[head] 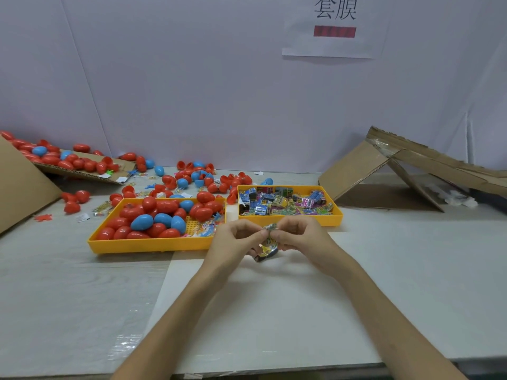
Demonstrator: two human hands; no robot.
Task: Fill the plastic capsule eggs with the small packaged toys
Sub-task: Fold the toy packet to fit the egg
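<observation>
Centre frame: left hand and right hand both pinch a dangling packaged toy, capsule eggs left, nearer the left hand.

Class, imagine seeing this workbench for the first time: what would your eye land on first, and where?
The heap of red and blue capsule eggs in the yellow tray at left centre stands out, with more strewn behind it. Right of it, a second yellow tray holds colourful packets. In front, the left hand and right hand pinch one packaged toy between them.
</observation>
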